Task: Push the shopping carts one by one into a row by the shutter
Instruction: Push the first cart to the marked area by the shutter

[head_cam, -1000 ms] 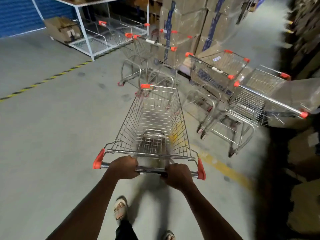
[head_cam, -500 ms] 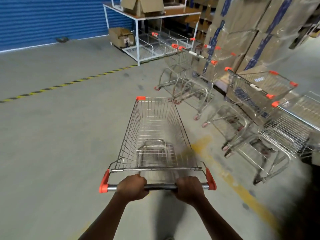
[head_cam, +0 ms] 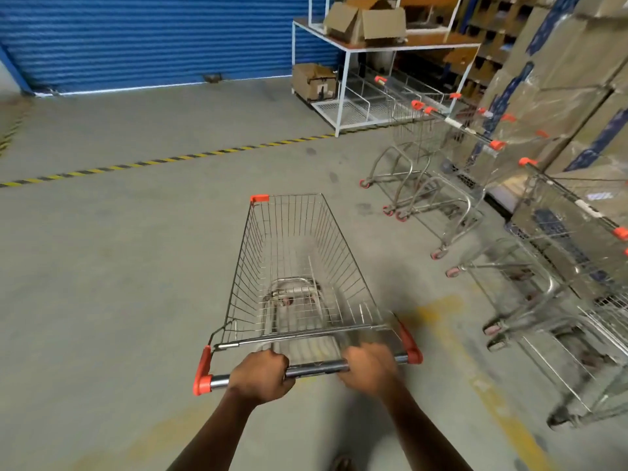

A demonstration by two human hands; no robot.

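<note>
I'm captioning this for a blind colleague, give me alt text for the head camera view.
Both hands, left hand and right hand, grip the handle of an empty shopping cart on a concrete floor, aimed toward a blue shutter; more carts stand at right.

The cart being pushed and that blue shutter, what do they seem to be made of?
Cart: apparently shiny metal wire mesh, with matte orange corner caps that look like plastic. Shutter: probably painted ribbed metal, judging by its even horizontal slats, though the finish is hard to confirm.

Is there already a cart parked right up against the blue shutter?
No. The floor along the blue shutter shows no cart; the other carts stand by the stacked boxes on the right.
</note>
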